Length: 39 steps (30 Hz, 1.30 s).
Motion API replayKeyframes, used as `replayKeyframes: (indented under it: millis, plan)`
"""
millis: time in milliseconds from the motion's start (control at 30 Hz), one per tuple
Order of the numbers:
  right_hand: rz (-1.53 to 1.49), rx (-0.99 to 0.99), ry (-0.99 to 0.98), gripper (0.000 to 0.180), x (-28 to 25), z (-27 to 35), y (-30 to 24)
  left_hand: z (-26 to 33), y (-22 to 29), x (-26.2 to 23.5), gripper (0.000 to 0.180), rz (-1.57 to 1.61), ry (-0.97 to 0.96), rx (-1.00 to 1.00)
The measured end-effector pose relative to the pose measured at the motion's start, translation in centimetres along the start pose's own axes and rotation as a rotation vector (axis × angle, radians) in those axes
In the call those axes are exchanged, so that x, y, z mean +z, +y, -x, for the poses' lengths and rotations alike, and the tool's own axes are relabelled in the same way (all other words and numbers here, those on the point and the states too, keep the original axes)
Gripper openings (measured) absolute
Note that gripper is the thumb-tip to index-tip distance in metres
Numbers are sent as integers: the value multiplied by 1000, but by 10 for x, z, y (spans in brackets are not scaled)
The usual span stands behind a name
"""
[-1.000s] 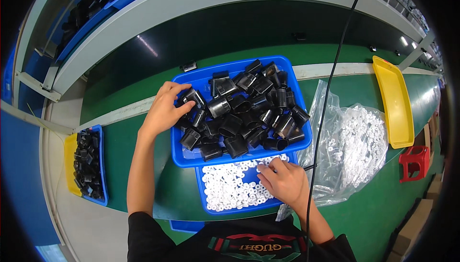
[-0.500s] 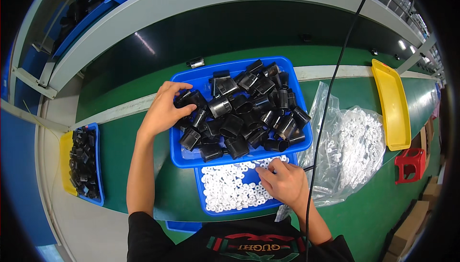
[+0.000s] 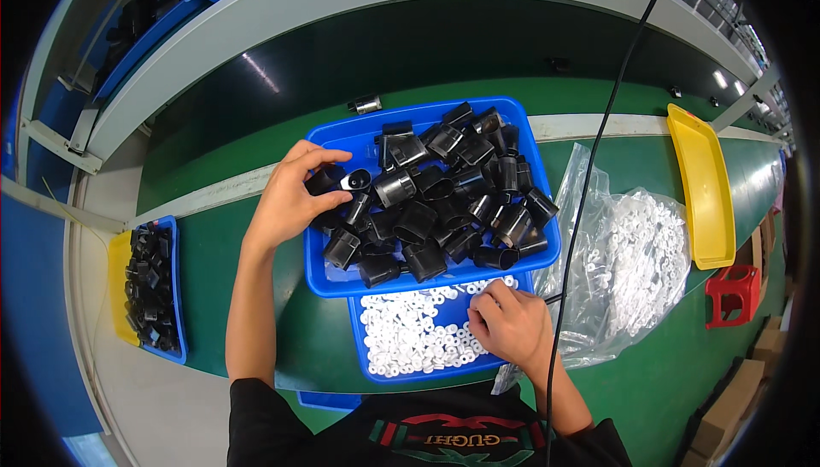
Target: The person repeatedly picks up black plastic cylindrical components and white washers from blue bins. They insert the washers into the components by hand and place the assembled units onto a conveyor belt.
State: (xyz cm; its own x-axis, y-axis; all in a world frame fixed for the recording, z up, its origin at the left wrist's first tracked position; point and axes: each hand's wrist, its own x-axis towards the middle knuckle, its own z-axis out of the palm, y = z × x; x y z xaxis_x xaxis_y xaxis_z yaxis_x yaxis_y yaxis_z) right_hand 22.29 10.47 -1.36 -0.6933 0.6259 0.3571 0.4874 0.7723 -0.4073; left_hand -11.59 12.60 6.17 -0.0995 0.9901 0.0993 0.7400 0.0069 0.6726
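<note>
At the left end of the upper blue tray (image 3: 313, 249), my left hand (image 3: 290, 195) is closed round a black plastic tube-like part (image 3: 325, 179). Its right end meets a round black opening with a white spot (image 3: 354, 180); whether both belong to one part I cannot tell. Many similar black parts (image 3: 416, 221) fill that tray. Below it, small white ring-shaped pieces (image 3: 401, 335) lie in a second blue tray (image 3: 355, 363). My right hand (image 3: 511, 323) hovers over that tray's right side, fingers curled. A thin dark rod (image 3: 554, 298) sticks out behind it; its tip is hidden.
A clear plastic bag (image 3: 636, 266) of white pieces lies at the right, beside a yellow tray (image 3: 702, 189). A black cable (image 3: 589, 177) hangs across the view. Another tray of black parts (image 3: 151, 288) stands at the left. One loose part (image 3: 366, 104) lies behind the upper tray.
The part at my left hand now shows a round opening with a white spot. My right hand has shifted slightly right, its fingers more curled in.
</note>
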Motion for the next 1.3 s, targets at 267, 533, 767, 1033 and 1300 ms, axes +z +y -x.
replayKeyframes:
  millis: [267, 533, 767, 1033, 1300]
  plan:
    - [-14, 2, 2, 19, 1, 1, 1, 6, 7, -3, 43, 55, 34, 81]
    - [-116, 11, 62, 23, -4, 1, 2, 58, 50, 14, 34, 334, -56, 361]
    - [-146, -44, 70, 25, -6, -2, -2, 131, 58, 61, 44, 1065, -497, 81]
    - [-272, 37, 59, 29, -29, -15, -18, 124, 49, 91, 45, 708, -288, 287]
    - [-510, -49, -31, 34, -34, -26, -51, 133, 41, 113, 41, 662, -18, 258]
